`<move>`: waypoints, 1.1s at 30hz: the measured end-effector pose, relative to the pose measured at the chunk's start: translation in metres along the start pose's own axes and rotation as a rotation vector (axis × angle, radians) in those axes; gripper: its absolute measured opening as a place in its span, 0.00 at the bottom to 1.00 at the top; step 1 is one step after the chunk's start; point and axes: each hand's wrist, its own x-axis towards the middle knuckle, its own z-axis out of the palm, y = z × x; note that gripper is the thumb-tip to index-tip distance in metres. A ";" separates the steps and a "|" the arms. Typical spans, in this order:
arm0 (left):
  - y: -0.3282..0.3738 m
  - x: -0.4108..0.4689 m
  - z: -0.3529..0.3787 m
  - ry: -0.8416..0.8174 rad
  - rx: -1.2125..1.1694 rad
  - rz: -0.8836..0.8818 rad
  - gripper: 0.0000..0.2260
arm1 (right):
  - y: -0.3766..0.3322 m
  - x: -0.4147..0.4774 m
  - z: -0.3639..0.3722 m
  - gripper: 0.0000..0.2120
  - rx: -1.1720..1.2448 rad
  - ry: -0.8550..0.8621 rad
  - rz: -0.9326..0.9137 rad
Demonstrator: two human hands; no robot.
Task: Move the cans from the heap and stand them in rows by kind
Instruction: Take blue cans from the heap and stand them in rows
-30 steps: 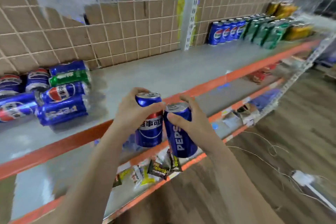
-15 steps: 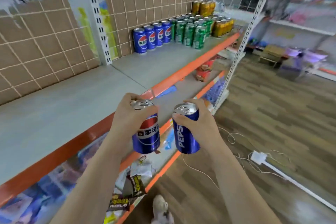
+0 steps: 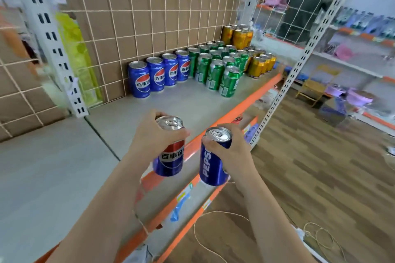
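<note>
My left hand [image 3: 149, 134] grips an upright blue Pepsi can [image 3: 171, 157] over the shelf's orange front edge. Beside it, my right hand [image 3: 232, 151] holds a second blue Pepsi can [image 3: 211, 165], just off the shelf. On the grey shelf [image 3: 181, 104] ahead, a row of blue Pepsi cans [image 3: 158, 73] stands along the back grid. Rows of green cans [image 3: 218, 70] stand to their right, and gold cans [image 3: 259, 63] sit beyond those. The heap is out of view.
A white slotted upright [image 3: 49, 34] stands at the shelf's back left, another white upright [image 3: 286, 83] at its right end. Lower shelves with small packets lie below the orange edge. Loose cords lie on the wood floor [image 3: 310, 177].
The view has swung right from the heap to the standing rows, which now look much nearer. Both hands still carry their cans, now level with the shelf's front edge.
</note>
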 end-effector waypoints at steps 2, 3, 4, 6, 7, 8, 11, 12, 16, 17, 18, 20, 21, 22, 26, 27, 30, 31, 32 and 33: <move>0.002 0.019 -0.001 0.022 0.039 0.012 0.20 | 0.002 0.024 0.005 0.17 0.014 -0.015 -0.003; 0.004 0.028 -0.001 0.025 0.060 0.007 0.20 | 0.003 0.035 0.008 0.17 0.023 -0.026 -0.001; 0.006 0.037 -0.001 0.028 0.080 0.010 0.20 | 0.003 0.047 0.011 0.19 0.031 -0.036 0.000; 0.008 0.055 0.001 0.061 0.115 0.015 0.21 | 0.003 0.071 0.014 0.21 0.017 -0.063 -0.002; 0.009 0.062 0.002 0.086 0.123 0.015 0.22 | 0.004 0.083 0.014 0.21 0.010 -0.083 -0.008; 0.009 0.070 0.003 0.116 0.125 0.017 0.23 | 0.004 0.095 0.014 0.21 0.006 -0.107 -0.013; 0.008 0.095 0.011 0.198 0.150 0.016 0.24 | 0.006 0.137 0.012 0.19 -0.032 -0.194 -0.048; 0.010 0.104 0.014 0.222 0.172 0.019 0.23 | 0.005 0.152 0.010 0.20 -0.052 -0.224 -0.071; 0.022 0.137 0.035 0.334 0.247 0.038 0.24 | -0.002 0.218 0.001 0.21 -0.144 -0.360 -0.161; 0.026 0.142 0.039 0.351 0.253 0.032 0.24 | -0.004 0.232 0.000 0.21 -0.160 -0.396 -0.170; 0.031 0.151 0.045 0.363 0.265 0.029 0.24 | -0.006 0.250 -0.002 0.21 -0.175 -0.429 -0.190; 0.041 0.165 0.055 0.390 0.303 0.016 0.23 | -0.008 0.279 -0.001 0.24 -0.232 -0.474 -0.239; 0.046 0.173 0.061 0.415 0.328 0.015 0.22 | -0.009 0.294 -0.001 0.25 -0.257 -0.493 -0.261; 0.049 0.181 0.067 0.446 0.351 0.016 0.22 | -0.009 0.309 -0.001 0.27 -0.278 -0.515 -0.283; 0.053 0.208 0.085 0.553 0.467 0.006 0.24 | -0.013 0.361 -0.002 0.31 -0.455 -0.575 -0.406; 0.054 0.214 0.087 0.566 0.508 -0.002 0.25 | -0.016 0.371 -0.001 0.31 -0.530 -0.588 -0.434; 0.057 0.231 0.092 0.570 0.613 -0.034 0.26 | -0.031 0.398 0.001 0.32 -0.765 -0.663 -0.509; 0.058 0.236 0.094 0.569 0.632 -0.044 0.27 | -0.035 0.404 0.003 0.32 -0.816 -0.684 -0.547; 0.059 0.242 0.095 0.566 0.646 -0.053 0.27 | -0.039 0.409 0.004 0.32 -0.843 -0.705 -0.573; 0.060 0.248 0.097 0.562 0.658 -0.058 0.26 | -0.041 0.415 0.006 0.31 -0.849 -0.719 -0.585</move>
